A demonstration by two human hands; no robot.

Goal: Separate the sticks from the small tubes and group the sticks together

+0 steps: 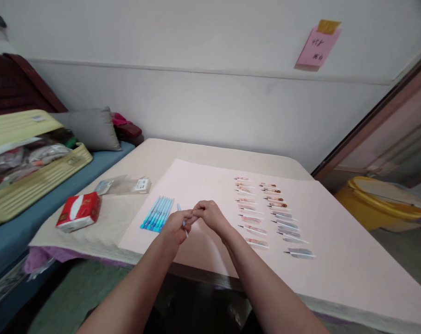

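Note:
My left hand [175, 227] is closed round a thin blue pen [180, 209], whose top sticks up past my fingers. My right hand [210, 214] is closed in a pinch and meets the left hand at the pen's middle; what it pinches is hidden. Both hands hover over a large pale pink sheet [335, 260] on the table. Just left of them lie several blue pens [157, 214] side by side. To the right, two columns of small capped pen parts [271, 215] are laid out in rows on the sheet.
A red tissue pack [79, 211] and a clear plastic package [123, 185] lie on the table's left part. An open yellow suitcase [29, 162] and a grey pillow [90, 127] rest on a blue bed at left. A yellow tub [377, 204] stands at right. A pink note [318, 46] hangs on the wall.

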